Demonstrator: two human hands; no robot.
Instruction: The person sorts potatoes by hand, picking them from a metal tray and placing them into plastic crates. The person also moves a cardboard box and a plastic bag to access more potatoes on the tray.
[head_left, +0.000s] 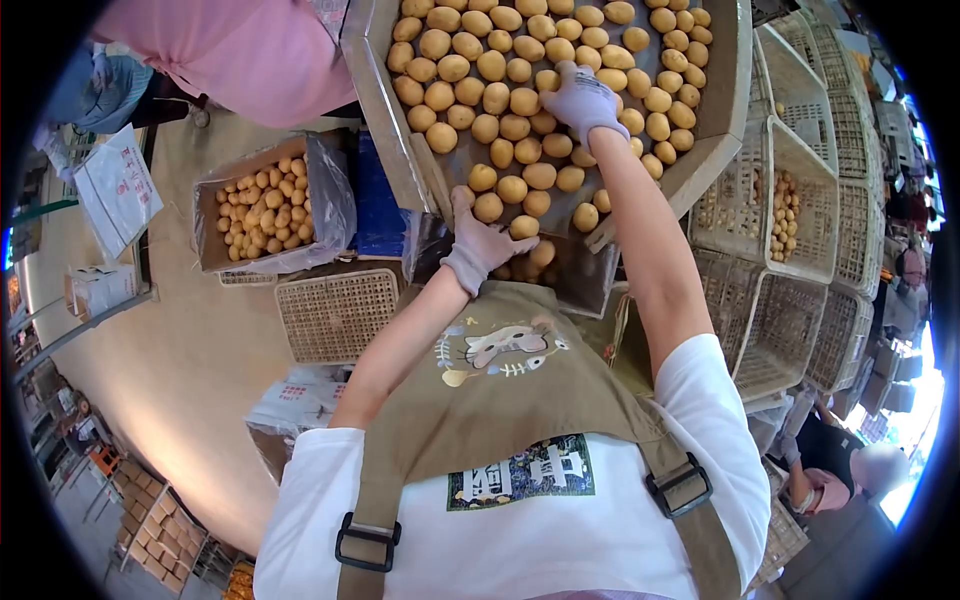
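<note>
Many round yellow-brown potatoes [513, 127] lie on a sloping grey tray with raised edges [400, 130]. My right hand [585, 103], in a pale glove, reaches into the middle of them, its fingers stretched over several; their undersides are hidden. At the tray's near lip, my left hand [478, 243], also gloved, has thumb and fingers spread apart beside a few potatoes, the thumb near one. Below that lip is a lined box [582, 275] with some potatoes inside, partly hidden by my left hand and apron.
A plastic-lined carton [325, 205] full of potatoes stands at left, near an upturned plastic crate [335, 315]. Stacked crates [785, 310] line the right side, one with potatoes inside. A person in pink [250, 60] stands at upper left; another person [830, 455] is at lower right.
</note>
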